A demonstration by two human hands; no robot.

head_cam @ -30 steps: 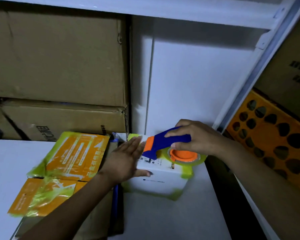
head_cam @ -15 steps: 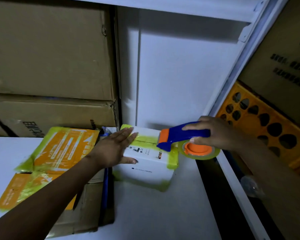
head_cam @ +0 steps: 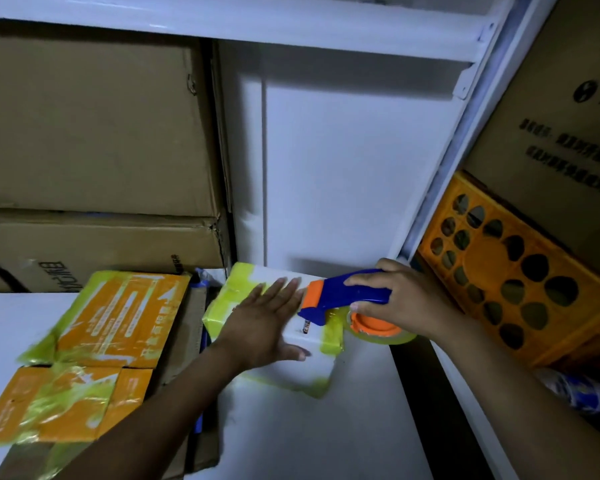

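A small white box [head_cam: 291, 367] with yellow-green tape on its edges sits on the white shelf [head_cam: 326, 438]. My left hand [head_cam: 262, 323] lies flat on the box's top, fingers straight. My right hand [head_cam: 406, 299] grips the blue handle of a tape dispenser [head_cam: 347, 296], whose orange hub and clear tape roll [head_cam: 378, 329] hang at the box's right edge. The dispenser's orange nose sits over the box's top, close to my left fingertips.
Two orange taped parcels [head_cam: 118, 317] lie on flattened cardboard to the left. Big cardboard boxes [head_cam: 84, 133] are stacked at the back left. An orange perforated crate [head_cam: 520, 271] and a printed carton [head_cam: 561, 109] stand right of the shelf post.
The dispenser has moved left from the box's right edge onto its top. My left hand has slid further over the box's top. The view has shifted slightly.
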